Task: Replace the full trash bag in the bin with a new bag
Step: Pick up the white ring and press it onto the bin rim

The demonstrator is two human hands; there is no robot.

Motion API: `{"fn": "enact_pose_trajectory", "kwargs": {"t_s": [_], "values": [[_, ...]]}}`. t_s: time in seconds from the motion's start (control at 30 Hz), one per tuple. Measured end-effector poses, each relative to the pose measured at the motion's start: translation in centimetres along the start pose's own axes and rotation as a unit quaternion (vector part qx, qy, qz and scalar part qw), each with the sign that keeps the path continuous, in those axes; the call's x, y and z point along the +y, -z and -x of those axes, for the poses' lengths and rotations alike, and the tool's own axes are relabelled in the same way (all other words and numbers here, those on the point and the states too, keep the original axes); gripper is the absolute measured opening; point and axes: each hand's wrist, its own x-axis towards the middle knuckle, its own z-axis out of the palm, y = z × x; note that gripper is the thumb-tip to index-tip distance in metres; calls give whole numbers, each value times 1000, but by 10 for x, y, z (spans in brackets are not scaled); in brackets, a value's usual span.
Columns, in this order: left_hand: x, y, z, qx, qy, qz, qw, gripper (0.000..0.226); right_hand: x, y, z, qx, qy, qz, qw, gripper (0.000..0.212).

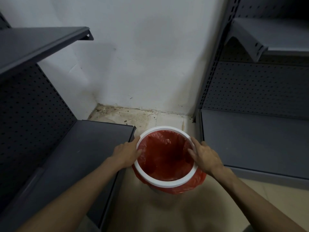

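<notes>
Red trash bag lines the bin on the floor, held under a white rim ring.
Left hand and right hand rest on the ring's opposite sides, fingers extended; grey shelving flanks, white wall behind.

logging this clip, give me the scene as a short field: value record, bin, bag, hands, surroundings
bin: white ring on top, standing on the floor
bag: red bag lining the bin, its edge folded out under the ring
bag contents: none visible
left hand: fingers straight, resting on the ring's left side
right hand: fingers straight, resting on the ring's right side
surroundings: grey shelves on both sides, white wall behind
</notes>
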Motion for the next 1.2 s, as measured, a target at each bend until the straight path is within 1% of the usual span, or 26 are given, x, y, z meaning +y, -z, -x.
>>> {"fn": "enact_pose_trajectory", "kwargs": {"t_s": [0.07, 0.13, 0.23, 0.3, 0.37, 0.47, 0.53, 0.63, 0.83, 0.97, 1.03, 1.1, 1.2], "values": [[0, -7, 16, 13, -4, 32, 999, 59, -1, -4, 15, -3, -1, -11, 1000, 58], [-1, -16, 35, 41, 6, 36, 998, 72, 0, -10, 33, 14, 15, -5, 1000, 74], [-3, -33, 59, 66, 8, 39, 997, 93, 0, -16, 58, 47, 48, 52, 996, 93], [-3, -43, 70, 67, -2, 47, 997, 106, 0, -19, 66, 44, 50, 60, 996, 101], [-1, -50, 75, 74, 2, 52, 996, 113, -1, -22, 67, 31, 46, 44, 998, 107], [-1, -55, 76, 84, 9, 59, 995, 118, 1, -24, 67, 11, 43, 22, 999, 113], [-1, -56, 77, 93, 4, 59, 994, 120, 3, -26, 67, 12, 44, 5, 999, 115], [-2, -59, 79, 99, 5, 58, 993, 121, 6, -30, 68, 15, 45, -8, 999, 117], [-2, -61, 78, 85, 12, 56, 995, 122, 9, -38, 65, 17, 40, -3, 999, 120], [1, -53, 73, 58, 16, 64, 996, 125, 10, -37, 64, 20, 40, -8, 999, 121], [2, -44, 67, 45, 15, 80, 996, 119, 10, -33, 58, 18, 44, 9, 999, 119], [2, -34, 57, 48, 10, 78, 996, 103, 9, -28, 46, 38, 46, 33, 998, 108], [4, -21, 41, 44, 17, 27, 999, 76, 6, -16, 25, 67, 18, 67, 995, 70]]}}
